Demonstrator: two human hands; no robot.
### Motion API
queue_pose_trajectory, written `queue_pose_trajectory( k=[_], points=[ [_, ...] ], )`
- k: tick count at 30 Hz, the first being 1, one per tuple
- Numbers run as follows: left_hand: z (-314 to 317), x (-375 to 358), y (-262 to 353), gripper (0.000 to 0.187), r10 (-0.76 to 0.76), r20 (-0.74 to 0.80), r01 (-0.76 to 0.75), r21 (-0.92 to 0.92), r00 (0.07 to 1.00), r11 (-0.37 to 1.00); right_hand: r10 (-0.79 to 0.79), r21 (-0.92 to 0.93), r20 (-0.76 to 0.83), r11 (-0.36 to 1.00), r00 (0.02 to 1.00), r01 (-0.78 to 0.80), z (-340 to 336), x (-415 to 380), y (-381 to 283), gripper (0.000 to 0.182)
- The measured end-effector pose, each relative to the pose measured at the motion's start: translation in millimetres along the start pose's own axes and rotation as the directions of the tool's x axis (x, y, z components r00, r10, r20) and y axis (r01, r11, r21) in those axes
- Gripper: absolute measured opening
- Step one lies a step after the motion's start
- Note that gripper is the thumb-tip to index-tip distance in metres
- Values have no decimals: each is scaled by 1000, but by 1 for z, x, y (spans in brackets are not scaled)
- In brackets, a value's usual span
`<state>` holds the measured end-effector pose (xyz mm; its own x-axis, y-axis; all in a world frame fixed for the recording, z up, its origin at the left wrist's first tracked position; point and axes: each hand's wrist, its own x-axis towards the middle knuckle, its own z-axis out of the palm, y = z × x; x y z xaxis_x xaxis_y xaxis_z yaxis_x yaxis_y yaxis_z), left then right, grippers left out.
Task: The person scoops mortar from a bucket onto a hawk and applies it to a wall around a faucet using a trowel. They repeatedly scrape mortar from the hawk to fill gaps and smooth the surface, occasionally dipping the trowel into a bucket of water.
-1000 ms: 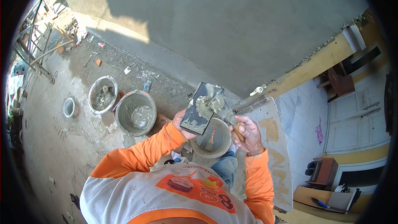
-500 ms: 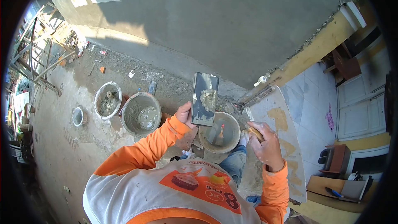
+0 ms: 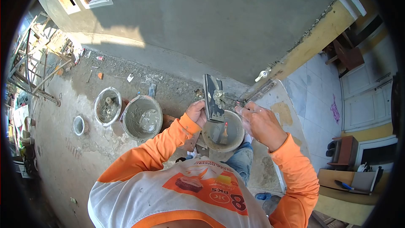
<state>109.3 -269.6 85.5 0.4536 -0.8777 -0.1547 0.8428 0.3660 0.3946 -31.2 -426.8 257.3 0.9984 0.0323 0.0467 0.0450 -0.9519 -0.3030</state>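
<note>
My left hand (image 3: 197, 112) is closed round the hold of a dark rectangular plastering board (image 3: 209, 99), which is tilted and carries a lump of wet mortar (image 3: 219, 95) on its face. The fingers of my right hand (image 3: 262, 125) are wrapped round a small trowel (image 3: 231, 98), whose thin metal end reaches to the mortar; its handle is mostly hidden by the fingers. Below both hands stands a basin of grey water (image 3: 218, 136) with a brush (image 3: 225, 131) in it.
Left of the hands are a large mortar bucket (image 3: 144, 117), another bucket (image 3: 108, 106) and a small pail (image 3: 79, 125). The grey plastered wall (image 3: 202, 21) rises ahead, with a white tap (image 3: 262, 75) near its yellow edge. A stained board (image 3: 283, 105) leans at the right.
My right hand has moved up and left, bringing the trowel to the mortar. The board in my left hand has turned to a steeper tilt. The view has shifted slightly.
</note>
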Motion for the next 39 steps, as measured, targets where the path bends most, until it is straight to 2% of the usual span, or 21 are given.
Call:
queue_pose_trajectory(
  k=[5, 6, 8, 10, 11, 12, 13, 14, 16, 17, 19, 20, 23, 25, 28, 32, 33, 35, 36, 38, 39],
  points=[
    [-8, 10, -9, 24, 78, -100, -53, 230, 992, 972, -11, 156, 50, 988, 999, 3, 25, -1, 28, 34],
    [-13, 12, -10, 24, 64, -100, -39, 234, 993, 971, -5, 283, 56, 959, 998, -11, 27, -3, 34, 32],
    [-27, 16, -12, 28, 147, -212, 21, 632, 966, 774, 11, 410, 54, 911, 998, -33, 26, -9, 42, 31],
    [-44, 20, -12, 29, 92, -153, 25, 626, 984, 780, 217, 710, 359, 568, 908, -417, 20, -14, 48, 27],
    [-51, 24, -10, 31, 45, -93, 22, 615, 995, 788, 227, 715, 344, 565, 911, -411, 18, -18, 50, 27],
    [-46, 23, -7, 31, 33, -78, 23, 625, 996, 780, 232, 811, 380, 382, 895, -443, 16, -25, 50, 29],
    [-39, 20, -7, 32, -10, -17, 16, 446, 1000, 895, 232, 871, 413, 182, 881, -456, 14, -35, 51, 31],
    [-34, 20, -9, 32, -48, 56, 33, 248, 997, 968, 260, 878, 392, 181, 882, -444, 17, -46, 54, 31],
    [-59, 22, -14, 48, -158, 162, 144, 91, 974, 985, 276, 975, 184, -171, 944, -140, 35, -68, 68, 36],
    [-48, 18, -13, 49, -158, 179, 157, 22, 971, 987, 310, 980, 155, -166, 938, -107, 42, -77, 74, 36],
    [-26, 13, -14, 51, -176, 201, 185, -30, 964, 982, 440, 875, -6, -433, 898, 218, 58, -85, 91, 39],
    [-21, 12, -14, 50, -155, 150, 164, -55, 976, 985, 483, 822, -29, -487, 875, 296, 65, -85, 103, 40],
    [-18, 20, -21, 51, -134, 64, 140, -88, 989, 986, 599, 720, -124, -494, 791, 487, 83, -69, 148, 41],
    [-13, 29, -22, 51, -140, 16, 141, -92, 990, 986, 608, 683, -161, -500, 777, 532, 100, -58, 188, 39],
    [14, 40, -21, 41, -181, -134, 156, -175, 974, 972, 733, 685, -142, -413, 666, 601, 133, -36, 239, 38],
    [14, 58, -24, 32, -103, -272, 109, 8, 957, 994, 815, 615, -116, -389, 567, 685, 160, 9, 276, 43],
    [12, 61, -26, 32, -105, -285, 113, 14, 953, 993, 817, 608, -104, -399, 567, 686, 159, 23, 277, 43],
    [7, 66, -28, 34, -148, -245, 155, 9, 958, 988, 913, 517, 7, -352, 407, 781, 154, 57, 274, 49],
    [12, 67, -29, 34, -148, -254, 157, 13, 956, 988, 913, 512, 16, -358, 408, 781, 154, 73, 275, 49],
    [25, 70, -31, 35, -248, -207, 267, 72, 947, 961, 961, 516, 105, -271, 254, 812, 155, 105, 282, 53],
    [15, 68, -29, 35, -248, -216, 269, 76, 944, 960, 960, 512, 115, -278, 256, 813, 152, 116, 284, 53]
  ],
)
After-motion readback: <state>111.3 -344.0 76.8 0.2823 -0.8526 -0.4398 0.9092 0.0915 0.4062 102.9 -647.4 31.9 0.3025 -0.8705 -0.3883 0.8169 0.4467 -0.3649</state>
